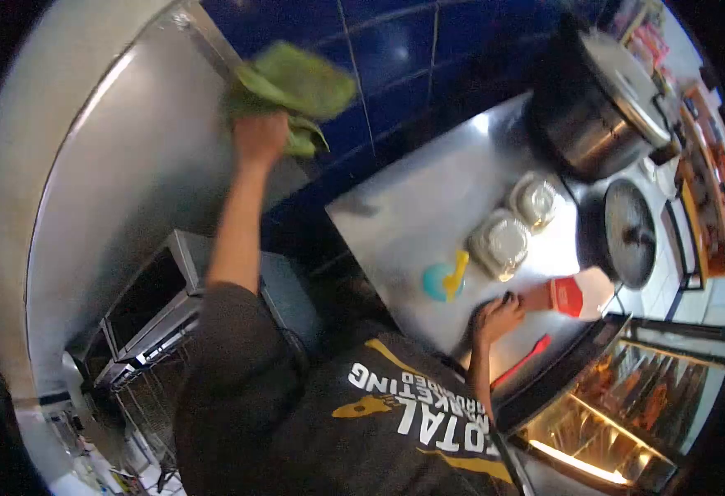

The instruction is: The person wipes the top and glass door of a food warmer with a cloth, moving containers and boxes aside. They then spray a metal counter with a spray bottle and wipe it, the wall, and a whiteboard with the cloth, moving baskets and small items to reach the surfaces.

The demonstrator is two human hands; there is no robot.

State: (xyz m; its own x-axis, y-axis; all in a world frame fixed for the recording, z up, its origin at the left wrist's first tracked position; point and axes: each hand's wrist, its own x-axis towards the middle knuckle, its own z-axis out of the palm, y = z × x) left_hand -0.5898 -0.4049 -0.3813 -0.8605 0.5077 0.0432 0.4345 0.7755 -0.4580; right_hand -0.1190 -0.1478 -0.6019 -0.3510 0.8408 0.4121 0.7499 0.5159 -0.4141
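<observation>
Head view.

Item: left hand (261, 136). Arm stretched out nearly straight, sleeve at the upper arm; fist clenched around a green cloth (296, 83) (blurred, its loose folds spreading above and to the right of the knuckles). Behind the cloth: blue tiles (395, 50); to the left of the hand, a broad metal panel (123, 140).

Item: right hand (499, 318). Forearm angled upward, elbow hidden; hand low over the steel counter (404, 207), fingers bent at the near end of a red-and-white container (581, 293). Whether they grasp it, I cannot tell (a small dark piece shows at the fingertips).

Around the right hand: left and slightly above, a teal round item (441, 283) with a yellow item (459, 273) against it; above, two clear-topped containers (507, 240), side by side; below and to the right, a red utensil (523, 362); farther up and right, a large pot (594, 124) and a dark pan (629, 236).
</observation>
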